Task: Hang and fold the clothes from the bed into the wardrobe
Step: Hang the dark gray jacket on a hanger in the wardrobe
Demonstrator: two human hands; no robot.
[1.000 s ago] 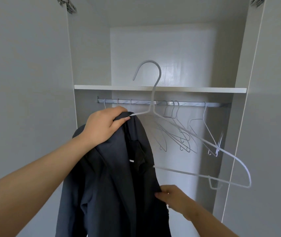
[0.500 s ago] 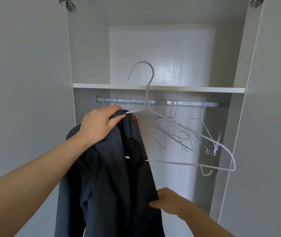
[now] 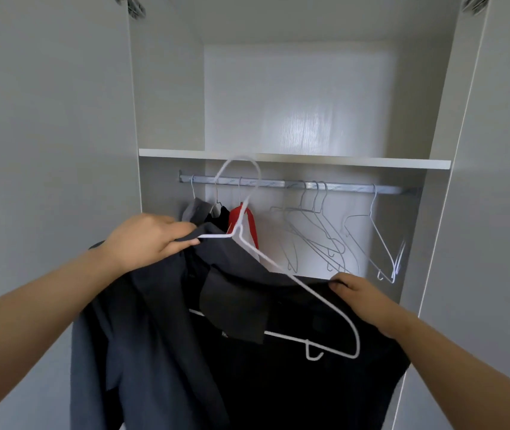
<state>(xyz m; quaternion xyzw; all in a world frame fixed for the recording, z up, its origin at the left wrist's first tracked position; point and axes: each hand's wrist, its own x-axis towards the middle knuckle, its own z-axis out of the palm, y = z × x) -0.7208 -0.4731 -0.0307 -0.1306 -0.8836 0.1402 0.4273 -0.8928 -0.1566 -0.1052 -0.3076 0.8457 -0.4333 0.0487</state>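
Note:
I stand at the open wardrobe holding a dark grey shirt point(image 3: 160, 336) and a white wire hanger point(image 3: 297, 283). My left hand point(image 3: 148, 240) grips the shirt's left shoulder together with the hanger's left arm. My right hand point(image 3: 362, 293) pinches the top edge of the shirt's right side and holds it up and out. The hanger's right arm lies bare in front of the cloth, and its hook point(image 3: 241, 169) points up in front of the rail point(image 3: 340, 186).
The rail carries three hung garments at its left end, grey point(image 3: 194, 209), black point(image 3: 221, 217) and red point(image 3: 246, 225), and several bare wire hangers point(image 3: 318, 234) to the right. A white shelf point(image 3: 356, 161) runs above the rail. Open doors point(image 3: 45, 150) flank the wardrobe on both sides.
My right hand rose from the shirt's lower front to its right top edge and spread the cloth out. The hanger and my left hand dropped lower, uncovering the hung garments.

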